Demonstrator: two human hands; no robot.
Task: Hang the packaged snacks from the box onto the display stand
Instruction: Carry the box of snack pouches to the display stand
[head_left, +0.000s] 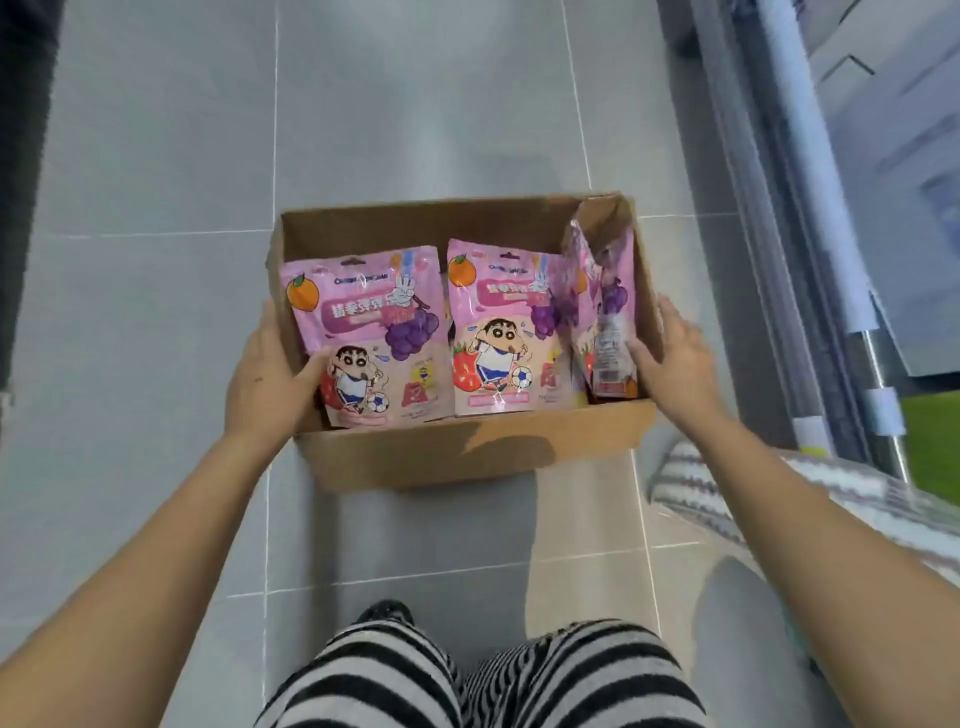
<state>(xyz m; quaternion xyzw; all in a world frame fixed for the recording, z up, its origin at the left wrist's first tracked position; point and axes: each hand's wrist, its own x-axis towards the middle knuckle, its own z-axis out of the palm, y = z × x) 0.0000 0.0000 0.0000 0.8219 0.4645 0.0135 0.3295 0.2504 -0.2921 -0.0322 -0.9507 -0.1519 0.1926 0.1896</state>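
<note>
An open brown cardboard box is held above the grey tiled floor. My left hand grips its left wall, thumb inside against a pink snack bag. My right hand grips the right wall, fingers reaching inside beside an upright pink bag that leans on that wall. A second flat pink bag with a cartoon boy lies in the middle of the box. The display stand cannot be made out for certain.
Grey floor tiles stretch ahead. Metal rails and a pole run along the right side. A striped mat lies at the lower right. My striped trouser legs show at the bottom. A dark edge borders the left.
</note>
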